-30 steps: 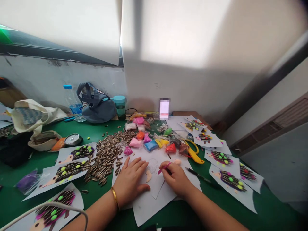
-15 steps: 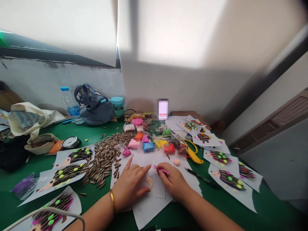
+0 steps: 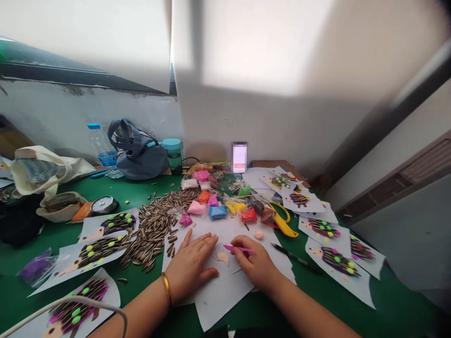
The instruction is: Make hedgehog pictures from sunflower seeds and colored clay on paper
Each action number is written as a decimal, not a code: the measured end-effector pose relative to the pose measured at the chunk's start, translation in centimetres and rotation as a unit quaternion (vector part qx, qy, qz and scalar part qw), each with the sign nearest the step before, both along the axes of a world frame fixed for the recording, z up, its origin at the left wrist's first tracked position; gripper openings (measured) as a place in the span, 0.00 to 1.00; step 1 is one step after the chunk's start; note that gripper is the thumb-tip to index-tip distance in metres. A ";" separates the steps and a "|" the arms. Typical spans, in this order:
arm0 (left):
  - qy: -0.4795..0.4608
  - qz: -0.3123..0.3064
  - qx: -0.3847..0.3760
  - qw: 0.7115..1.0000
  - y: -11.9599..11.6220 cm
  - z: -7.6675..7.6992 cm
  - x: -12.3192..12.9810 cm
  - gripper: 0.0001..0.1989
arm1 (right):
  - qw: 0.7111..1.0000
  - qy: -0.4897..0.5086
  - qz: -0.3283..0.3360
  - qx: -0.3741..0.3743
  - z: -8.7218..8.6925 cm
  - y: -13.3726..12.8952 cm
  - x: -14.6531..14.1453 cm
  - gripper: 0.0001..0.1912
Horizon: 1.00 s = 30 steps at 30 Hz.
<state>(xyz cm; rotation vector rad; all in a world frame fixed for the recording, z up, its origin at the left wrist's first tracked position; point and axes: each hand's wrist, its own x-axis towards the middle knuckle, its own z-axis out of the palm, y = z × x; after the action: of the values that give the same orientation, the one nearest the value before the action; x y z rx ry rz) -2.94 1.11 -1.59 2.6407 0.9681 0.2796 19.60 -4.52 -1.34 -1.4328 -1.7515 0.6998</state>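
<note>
My left hand (image 3: 193, 263) lies flat on the white paper (image 3: 225, 305), its fingers stretched out and a gold bangle (image 3: 167, 288) on the wrist. Between my hands, a flat peach piece of modelling clay (image 3: 223, 257) sits on a pencil drawing on that sheet. My right hand (image 3: 254, 264) pinches a small pink clay knife (image 3: 243, 249), whose tip points left, just above the peach piece. A ball of peach clay (image 3: 258, 234) rests on the paper beyond my right hand. The black pen (image 3: 292, 256) lies to the right of it.
Sunflower seeds (image 3: 155, 230) are heaped at the left. Bagged coloured clay (image 3: 218, 212) and yellow-handled scissors (image 3: 286, 226) lie behind the paper. Finished hedgehog pictures (image 3: 334, 264) flank both sides. A blue bag (image 3: 143, 157), a teal-lidded cup (image 3: 173, 155) and a phone (image 3: 239, 158) stand at the back.
My left hand has shifted slightly down and left, flattening on the paper. My right hand has turned the pink knife more level, and the peach piece shows more fully.
</note>
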 end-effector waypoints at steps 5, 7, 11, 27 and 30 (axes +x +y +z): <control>-0.012 0.022 0.027 0.999 -0.2 -0.6 0.1 0.35 | 0.999 -0.047 0.008 0.022 -0.4 0.0 -0.6 0.06; -0.013 0.021 0.025 0.999 -0.2 -0.7 0.1 0.35 | 0.997 -0.060 0.000 0.045 -0.5 0.0 -0.5 0.07; 0.003 0.021 0.007 1.000 -0.2 -0.3 0.1 0.35 | 0.997 -0.073 -0.007 0.040 -0.7 0.3 0.3 0.10; 0.001 0.018 -0.001 1.000 -0.3 0.2 0.2 0.28 | 0.994 -0.072 0.032 0.071 -1.1 0.1 0.7 0.09; 0.008 0.023 -0.007 1.000 -0.3 0.4 0.2 0.28 | 0.990 -0.088 0.064 0.092 -1.2 -0.1 1.1 0.08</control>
<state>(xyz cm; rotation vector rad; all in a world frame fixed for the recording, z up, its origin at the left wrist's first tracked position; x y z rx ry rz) -2.69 0.78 -1.22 2.6154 1.0323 0.2619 20.69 -4.66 -2.57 -1.2961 -2.0031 0.4735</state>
